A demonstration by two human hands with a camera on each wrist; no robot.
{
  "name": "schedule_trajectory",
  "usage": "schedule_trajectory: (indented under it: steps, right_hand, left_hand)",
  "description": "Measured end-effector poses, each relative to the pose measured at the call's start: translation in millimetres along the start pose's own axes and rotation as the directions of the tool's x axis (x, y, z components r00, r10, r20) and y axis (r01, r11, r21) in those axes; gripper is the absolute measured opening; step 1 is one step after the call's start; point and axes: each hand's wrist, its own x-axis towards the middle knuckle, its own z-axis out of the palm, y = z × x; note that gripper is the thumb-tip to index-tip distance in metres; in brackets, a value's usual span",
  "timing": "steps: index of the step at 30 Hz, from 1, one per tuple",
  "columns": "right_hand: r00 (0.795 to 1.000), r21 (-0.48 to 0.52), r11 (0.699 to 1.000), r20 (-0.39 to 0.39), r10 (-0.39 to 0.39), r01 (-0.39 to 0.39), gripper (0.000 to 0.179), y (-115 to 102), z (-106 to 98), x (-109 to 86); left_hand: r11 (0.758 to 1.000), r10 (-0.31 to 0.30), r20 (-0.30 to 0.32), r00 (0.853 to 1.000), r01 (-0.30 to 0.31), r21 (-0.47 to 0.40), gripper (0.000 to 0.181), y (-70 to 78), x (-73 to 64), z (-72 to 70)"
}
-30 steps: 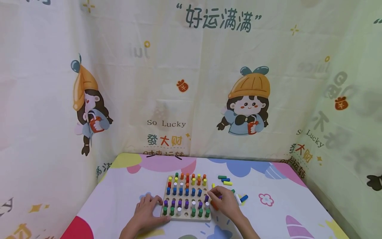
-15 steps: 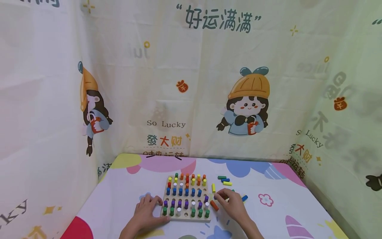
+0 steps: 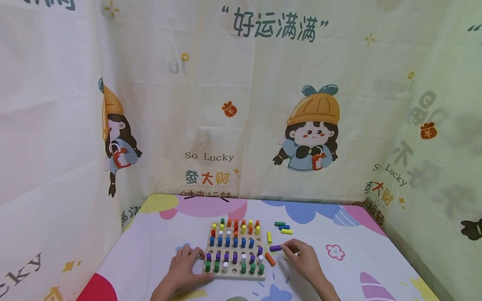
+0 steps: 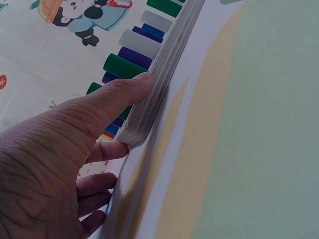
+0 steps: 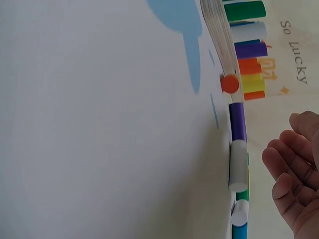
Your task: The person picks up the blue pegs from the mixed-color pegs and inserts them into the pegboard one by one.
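Note:
A wooden pegboard [image 3: 237, 276] stands on the table with rows of coloured pegs upright in its holes. My left hand [image 3: 183, 266] holds its near left corner, thumb against the front edge and index finger at the left side, as the left wrist view shows. Right of the board, my right hand [image 3: 304, 260] has its fingertips close to the right end of a lying purple peg [image 3: 275, 248]. In the right wrist view its fingers are loosely bent and hold nothing. A white peg [image 5: 239, 167] lies behind the purple one there.
Beside the board lie an orange peg [image 3: 270, 259] and a yellow peg [image 3: 269, 237]. Further back are a green peg [image 3: 280, 223], a blue peg [image 3: 284, 227] and another yellow one. A printed curtain [image 3: 256, 125] hangs behind the table.
My right hand has drawn away from the board's right side, uncovering the orange and purple pegs. It now hides the white and blue pegs seen earlier. The left hand stays put.

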Motion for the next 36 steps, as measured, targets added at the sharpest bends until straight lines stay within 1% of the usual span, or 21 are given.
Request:
schedule_trajectory:
  steps: [7, 10, 14, 17, 25, 31, 36]
  right_hand:
    - [1.000, 0.031, 1.000, -0.021, -0.001, 0.001, 0.006, 7, -8, -3.9]
    - [1.000, 0.016, 1.000, -0.026, 0.004, -0.004, 0.005, 11, -11, -5.4]
    - [0.999, -0.002, 0.999, -0.029, 0.043, -0.043, 0.005, 18, -14, -6.0]
    - [0.998, -0.007, 0.999, -0.037, 0.053, -0.053, 0.005, 23, -17, -6.0]
    - [0.995, -0.015, 1.000, -0.098, -0.020, 0.019, 0.006, 34, -25, -8.6]
    - [0.995, -0.030, 0.999, -0.089, -0.036, 0.033, 0.005, 39, -36, -6.6]
    - [0.993, -0.038, 0.997, -0.096, -0.066, 0.063, 0.003, 44, -45, -4.4]
  left_hand:
    - [1.000, -0.008, 0.005, 1.000, 0.008, -0.007, 0.062, 1.7, -2.2, -1.8]
    - [1.000, -0.007, 0.003, 1.000, 0.007, -0.005, 0.062, 1.8, -2.7, -2.0]
    - [1.000, -0.005, -0.002, 1.000, 0.005, -0.001, 0.062, 1.5, -2.1, -1.5]
    - [1.000, -0.002, -0.004, 1.000, 0.002, 0.001, 0.062, 1.2, -1.4, -1.3]
    - [1.000, -0.004, 0.000, 1.000, 0.004, -0.003, 0.063, 0.6, -0.8, -1.3]
    - [1.000, -0.007, -0.001, 1.000, 0.007, -0.003, 0.063, 0.0, -0.7, -0.2]
    - [1.000, -0.010, 0.002, 1.000, 0.010, -0.004, 0.063, 0.0, -0.6, -0.1]
